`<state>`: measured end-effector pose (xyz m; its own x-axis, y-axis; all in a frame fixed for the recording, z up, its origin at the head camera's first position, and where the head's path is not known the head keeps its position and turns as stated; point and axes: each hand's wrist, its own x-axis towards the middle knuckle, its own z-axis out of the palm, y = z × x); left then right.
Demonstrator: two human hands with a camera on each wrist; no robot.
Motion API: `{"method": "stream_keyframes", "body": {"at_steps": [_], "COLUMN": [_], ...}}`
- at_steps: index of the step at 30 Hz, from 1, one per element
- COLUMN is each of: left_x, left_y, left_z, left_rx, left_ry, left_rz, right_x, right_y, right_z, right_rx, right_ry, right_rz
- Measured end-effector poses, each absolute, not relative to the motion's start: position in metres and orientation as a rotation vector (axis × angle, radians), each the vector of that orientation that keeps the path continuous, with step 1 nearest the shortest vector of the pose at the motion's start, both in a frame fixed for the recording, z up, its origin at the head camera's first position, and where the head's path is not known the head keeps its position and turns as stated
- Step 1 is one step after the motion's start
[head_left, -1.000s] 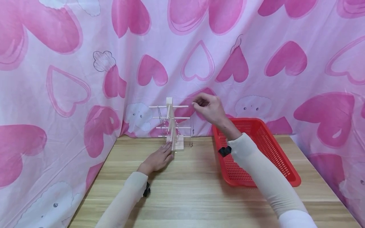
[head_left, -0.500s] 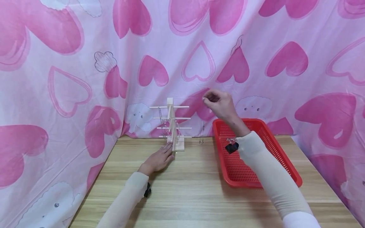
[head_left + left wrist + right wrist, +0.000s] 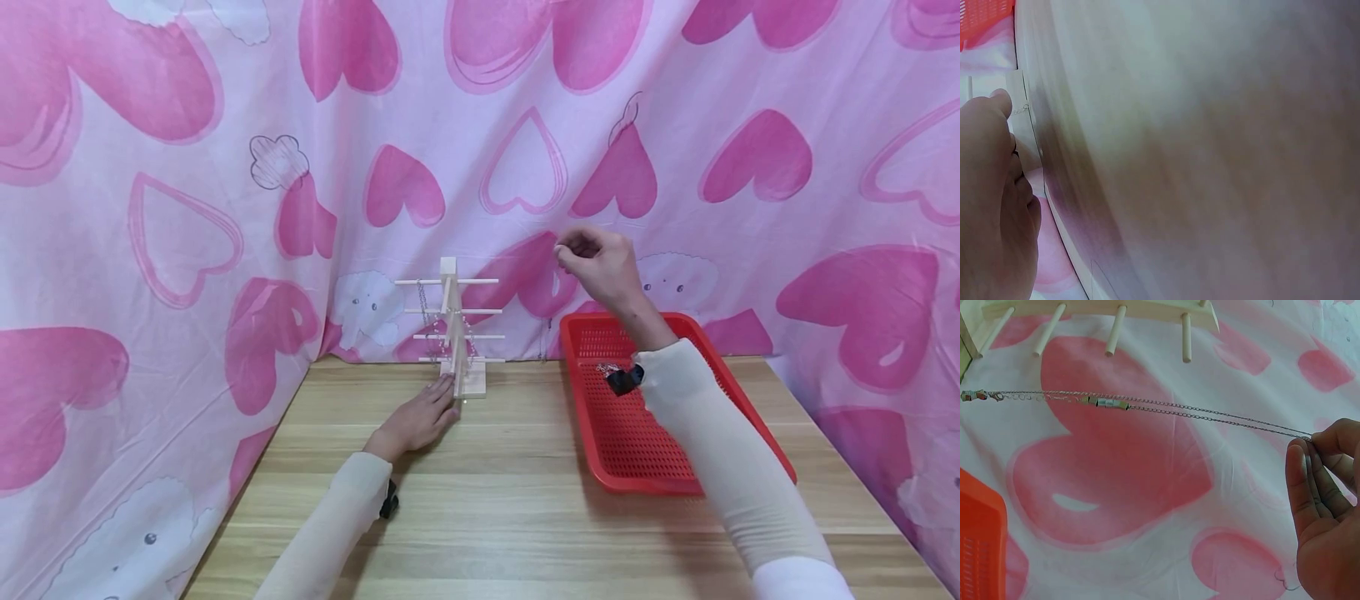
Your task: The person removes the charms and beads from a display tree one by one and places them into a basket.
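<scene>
Head view: the right hand (image 3: 600, 265) has drawn rightward and a little upward over the last second, away from the pegs (image 3: 482, 281) of the wooden stand (image 3: 455, 333); the necklace (image 3: 1110, 403) has swung along with it — its lower end now hangs, as seen here, between the stand and the back left corner of the red basket (image 3: 582, 408), apart from both. That leaves the chain off the pegs, as the right wrist view bears out; there the fingers are closed narrowly in a pinch on one end, with the two strands running close together and a clasp (image 3: 997, 397) near the other end. The left hand (image 3: 415, 425) has stayed put; its fingers lie nearly straight against the stand's base, near the back edge of the tabletop (image 3: 495, 500) — their tips are partly hard to make out. Another chain (image 3: 422, 300) hangs from the left pegs; a small heap of jewellery (image 3: 607, 368) lies in the basket towards its back left corner, beside the black wrist camera (image 3: 626, 381) in the head view.
</scene>
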<state>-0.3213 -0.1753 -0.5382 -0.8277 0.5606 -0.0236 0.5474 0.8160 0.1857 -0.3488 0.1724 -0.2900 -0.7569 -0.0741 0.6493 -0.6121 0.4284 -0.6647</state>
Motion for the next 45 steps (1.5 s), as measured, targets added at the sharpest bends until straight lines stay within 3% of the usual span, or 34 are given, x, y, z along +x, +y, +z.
{"method": "stream_keyframes", "body": {"at_steps": [45], "left_x": [-0.324], "left_y": [-0.176], "left_z": [-0.541], "left_rx": [0.890], "left_ry": [2.914], "left_rz": [0.298], "right_x": [-0.354], "right_y": [0.256], "right_z": [-0.281], "right_rx": [0.382], "right_ry": [-2.114], "right_rz": [1.270]}}
